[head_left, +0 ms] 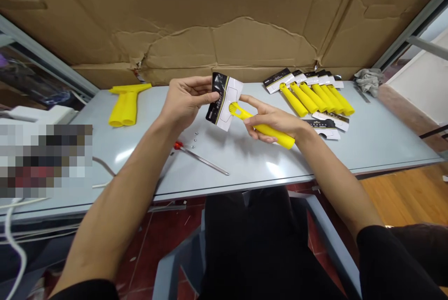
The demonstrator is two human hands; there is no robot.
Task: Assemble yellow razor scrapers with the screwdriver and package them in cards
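My left hand point(189, 101) pinches a black-and-white printed packaging card point(224, 99) by its left side, thumb on the front. My right hand point(271, 122) is wrapped round a yellow plastic handle point(276, 136) with a slotted end. That end lies against the card's right part; whether it passes through the card I cannot tell. Below my left hand lies a screwdriver point(203, 159) with a red grip, its tip pointing right. Several small metal pieces point(194, 140) rest beside it.
At the right, several yellow handles point(315, 98) with cards lie in a row, loose cards point(325, 129) in front. A grey cloth point(369, 80) sits farther right. Yellow T-shaped parts point(126, 106) are at the left. Cardboard point(224, 43) stands behind the table point(245, 169).
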